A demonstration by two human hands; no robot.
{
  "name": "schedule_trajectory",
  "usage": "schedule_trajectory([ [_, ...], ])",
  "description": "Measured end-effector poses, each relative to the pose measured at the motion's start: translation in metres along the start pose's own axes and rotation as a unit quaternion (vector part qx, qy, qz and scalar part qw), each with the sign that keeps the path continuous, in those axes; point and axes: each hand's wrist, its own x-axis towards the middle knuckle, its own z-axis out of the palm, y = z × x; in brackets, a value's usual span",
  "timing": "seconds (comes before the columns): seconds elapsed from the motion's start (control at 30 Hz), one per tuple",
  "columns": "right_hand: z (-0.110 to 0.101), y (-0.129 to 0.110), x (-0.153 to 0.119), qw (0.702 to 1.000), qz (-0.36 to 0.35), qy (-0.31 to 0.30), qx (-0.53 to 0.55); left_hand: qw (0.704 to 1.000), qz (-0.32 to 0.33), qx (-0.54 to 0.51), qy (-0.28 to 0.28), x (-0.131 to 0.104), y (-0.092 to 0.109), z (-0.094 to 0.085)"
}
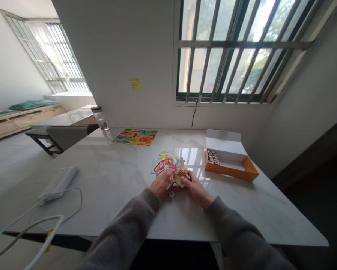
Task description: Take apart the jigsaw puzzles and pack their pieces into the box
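My right hand (198,188) has thumb and fingers pinched around small, yellow-and-brown, cardboard-like jigsaw pieces (182,174), between my two hands. My left hand (160,184) curls against them, fingertips hidden; I cannot tell whether it grips. The pieces should feel light and stiff, their thin tabs easily bent, so I'd hold their broad middles. Just beyond, a pink-and-mint jigsaw section (168,163) lies on the glossy, white marbled table (115,183). Farther right stands an orange, white-lined box (230,173); farther left, a bright animal-printed sheet (134,137).
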Motion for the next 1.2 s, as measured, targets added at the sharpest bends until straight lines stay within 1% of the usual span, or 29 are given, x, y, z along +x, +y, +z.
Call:
schedule_trajectory([
  [0.07,-0.002,0.001,0.001,0.999,-0.017,0.014,-0.023,1.0,-0.012,0.009,0.015,0.0,0.0,-0.001],
  [0.13,-0.003,0.001,0.002,0.998,-0.034,0.028,-0.049,0.999,-0.01,0.026,0.022,0.001,0.0,-0.002],
  [0.23,-0.005,-0.001,0.002,0.996,-0.043,0.039,-0.075,0.999,-0.01,0.024,0.03,0.001,0.0,-0.006],
  [0.3,-0.004,-0.002,0.001,0.996,-0.042,0.039,-0.075,0.999,-0.028,0.004,0.028,0.0,0.002,-0.01],
  [0.37,-0.003,-0.004,-0.001,0.996,-0.04,0.033,-0.073,0.999,-0.04,-0.015,0.008,-0.001,0.003,-0.014],
  [0.47,-0.002,-0.003,-0.001,0.995,-0.043,0.023,-0.085,0.997,-0.025,-0.068,-0.016,-0.003,0.005,-0.018],
  [0.53,-0.002,-0.002,-0.001,0.994,-0.047,0.02,-0.099,0.993,-0.026,-0.117,-0.003,-0.003,0.004,-0.018],
  [0.63,-0.002,-0.002,-0.001,0.992,-0.054,0.014,-0.116,0.983,-0.056,-0.176,0.025,-0.003,0.005,-0.016],
  [0.73,-0.002,-0.006,-0.002,0.99,-0.055,-0.01,-0.131,0.96,-0.101,-0.261,0.029,-0.001,0.011,-0.014],
  [0.87,-0.002,-0.011,-0.005,0.988,-0.058,-0.047,-0.138,0.891,-0.169,-0.419,0.056,0.001,0.015,-0.013],
  [0.9,-0.002,-0.011,-0.005,0.987,-0.06,-0.057,-0.139,0.877,-0.183,-0.44,0.061,0.001,0.015,-0.013],
  [0.93,-0.002,-0.012,-0.006,0.986,-0.061,-0.066,-0.144,0.869,-0.193,-0.451,0.059,0.001,0.013,-0.013],
  [0.97,-0.003,-0.012,-0.007,0.984,-0.064,-0.073,-0.153,0.868,-0.199,-0.451,0.055,0.002,0.012,-0.013],
  [1.03,-0.004,-0.012,-0.008,0.977,-0.074,-0.076,-0.186,0.877,-0.195,-0.437,0.04,0.002,0.011,-0.012],
  [1.2,-0.01,-0.01,-0.011,0.948,-0.133,-0.078,-0.278,0.925,-0.174,-0.336,0.024,0.002,0.021,-0.011],
])
